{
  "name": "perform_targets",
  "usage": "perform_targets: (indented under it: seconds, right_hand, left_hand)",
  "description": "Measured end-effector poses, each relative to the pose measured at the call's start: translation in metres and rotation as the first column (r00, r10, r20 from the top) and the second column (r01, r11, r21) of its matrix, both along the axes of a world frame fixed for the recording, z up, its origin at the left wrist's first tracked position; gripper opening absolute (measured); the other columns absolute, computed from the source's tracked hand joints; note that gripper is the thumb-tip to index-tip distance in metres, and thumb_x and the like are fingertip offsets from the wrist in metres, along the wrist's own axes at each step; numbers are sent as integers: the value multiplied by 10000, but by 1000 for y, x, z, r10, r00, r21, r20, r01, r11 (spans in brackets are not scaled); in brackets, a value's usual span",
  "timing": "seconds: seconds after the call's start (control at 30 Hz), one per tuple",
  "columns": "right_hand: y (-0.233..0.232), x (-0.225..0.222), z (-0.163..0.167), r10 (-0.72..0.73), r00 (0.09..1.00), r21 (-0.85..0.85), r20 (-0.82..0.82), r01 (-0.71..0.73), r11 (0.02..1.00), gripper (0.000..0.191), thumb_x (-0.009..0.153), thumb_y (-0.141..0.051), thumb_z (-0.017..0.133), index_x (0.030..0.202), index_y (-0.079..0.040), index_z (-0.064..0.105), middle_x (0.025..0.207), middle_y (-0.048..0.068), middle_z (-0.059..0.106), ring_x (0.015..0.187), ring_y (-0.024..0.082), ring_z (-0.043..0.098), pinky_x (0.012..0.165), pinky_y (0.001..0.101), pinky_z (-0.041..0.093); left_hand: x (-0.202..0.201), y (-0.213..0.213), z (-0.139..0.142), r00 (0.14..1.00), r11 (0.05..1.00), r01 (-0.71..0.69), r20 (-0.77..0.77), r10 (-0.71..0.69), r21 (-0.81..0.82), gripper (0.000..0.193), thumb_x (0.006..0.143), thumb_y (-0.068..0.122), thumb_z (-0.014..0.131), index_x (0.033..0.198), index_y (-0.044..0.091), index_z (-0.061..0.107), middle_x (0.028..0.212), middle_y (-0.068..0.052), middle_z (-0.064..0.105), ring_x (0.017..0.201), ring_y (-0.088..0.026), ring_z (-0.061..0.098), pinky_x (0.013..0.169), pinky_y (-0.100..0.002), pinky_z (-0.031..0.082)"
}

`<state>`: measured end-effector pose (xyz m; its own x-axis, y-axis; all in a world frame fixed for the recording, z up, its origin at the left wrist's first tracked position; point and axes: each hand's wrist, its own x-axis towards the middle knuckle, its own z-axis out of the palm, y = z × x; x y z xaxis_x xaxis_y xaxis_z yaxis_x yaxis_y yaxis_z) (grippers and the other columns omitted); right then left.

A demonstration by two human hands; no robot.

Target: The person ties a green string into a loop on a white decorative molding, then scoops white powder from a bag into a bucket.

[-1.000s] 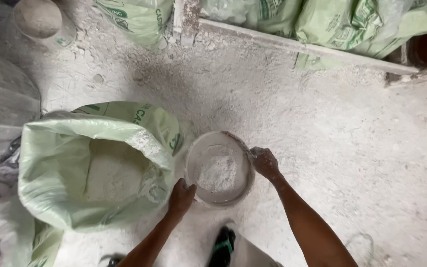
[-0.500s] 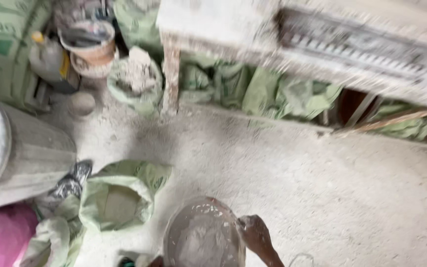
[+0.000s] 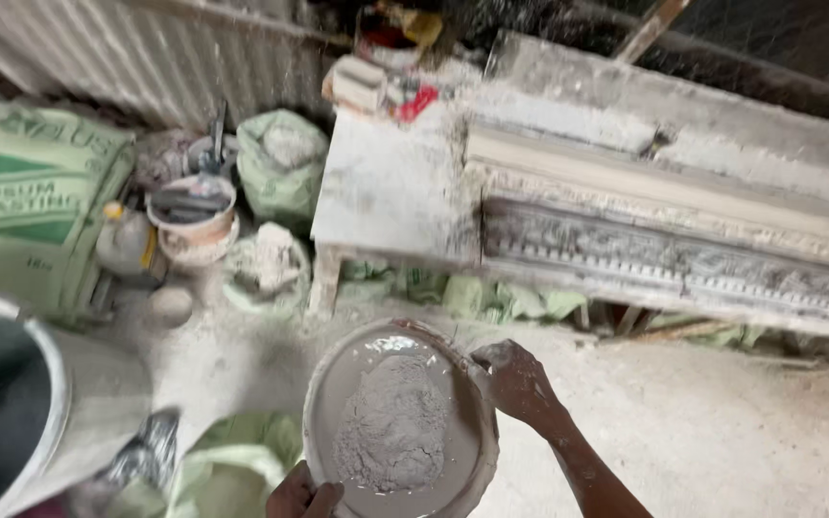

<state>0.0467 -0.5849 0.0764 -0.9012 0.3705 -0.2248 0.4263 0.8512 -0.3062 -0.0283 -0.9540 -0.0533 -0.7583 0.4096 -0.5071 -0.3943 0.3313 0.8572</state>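
The right hand (image 3: pixel 515 384) pinches the right rim of a round basin (image 3: pixel 400 422), fingers curled over the edge. The left hand (image 3: pixel 301 497) grips the near rim at the bottom of the view, though only part of it shows. So both hands hold the basin up off the floor (image 3: pixel 722 432). A heap of grey powder (image 3: pixel 393 434) sits in the middle of it. It looks like the powder has been scooped and is being carried. Just ahead stands a dusty white bench (image 3: pixel 390 192) with a long carved mould (image 3: pixel 674 254). A big drum (image 3: pixel 21 412) is at the left, and an open green sack (image 3: pixel 232 460) lies below. The next move needs a level basin and slow steps, so nothing spills.
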Motion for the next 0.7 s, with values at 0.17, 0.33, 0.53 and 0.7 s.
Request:
perform_targets:
  seconds: [0.17,0.33,0.53,0.7]
  right_hand:
    - [83,-126,60,0,988,105,156,-17,994,288,997,-290,524,1112,-138,741,998,102,752,965,241,687,869,408,569]
    - [164,-225,69,85,996,227,28,-89,970,330,971,-308,546,1221,-197,731,1125,152,739,1037,305,699,1058,491,465]
    - [265,-332,31,-27,998,218,61,13,976,351,922,-293,555,1206,-200,740,1166,183,693,1063,354,677,901,465,557]
    - [314,-400,6,172,963,341,207,-236,910,376,986,-376,532,1106,-110,768,1078,145,745,1025,294,719,919,428,575]
  left_hand:
    - [-98,92,94,977,999,-21,-212,11,-44,270,774,169,763,799,-84,674,587,-173,681,541,-195,631,520,-351,535]
    - [-186,170,146,992,988,-95,-73,105,126,227,819,125,696,737,-29,551,586,-144,634,464,-196,681,416,-337,510]
    - [-261,260,142,962,955,-206,-135,238,212,302,838,97,707,664,-6,482,573,-102,550,448,-174,616,410,-342,520]
    - [-303,319,128,933,941,-288,-171,317,178,268,823,79,705,661,6,505,574,-102,565,449,-171,621,408,-345,503]
